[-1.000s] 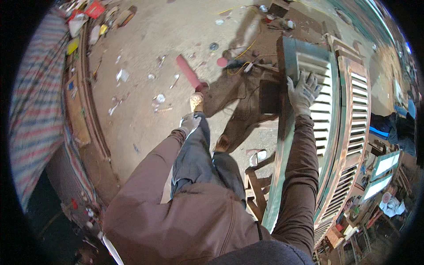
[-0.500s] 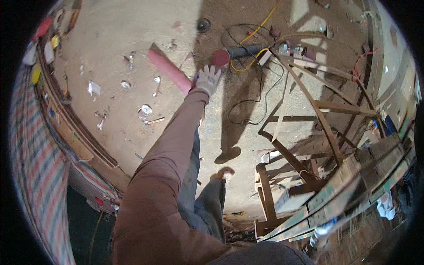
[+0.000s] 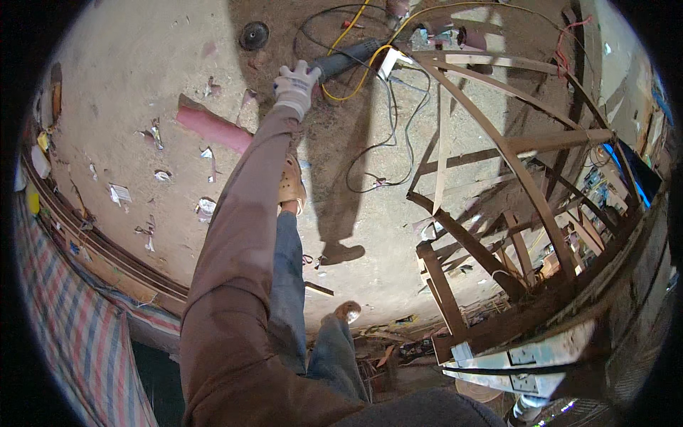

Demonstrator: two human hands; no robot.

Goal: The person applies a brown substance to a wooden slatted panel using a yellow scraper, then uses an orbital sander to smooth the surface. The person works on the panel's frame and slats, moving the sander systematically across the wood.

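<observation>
My left hand (image 3: 294, 87), in a whitish work glove, is at the head end of a dark grey angle grinder (image 3: 348, 61) lying on the floor. Its fingers bend over that end and hide the disc. A black cord (image 3: 393, 121) loops across the floor near the tool. A rolled pink sheet (image 3: 210, 127) lies left of my forearm, partly covered by it. My right hand does not show.
Wooden frame pieces (image 3: 491, 142) stand on the right. A yellow cable (image 3: 363, 75) crosses by a white block (image 3: 389, 64). A black round disc (image 3: 254, 35) and scraps (image 3: 119, 193) lie on the floor. Striped cloth (image 3: 71, 313) hangs at left.
My left hand has moved from beside the grinder's reddish disc onto its head end, now covering the disc. The view has shifted, and a brown clog shows beside my forearm.
</observation>
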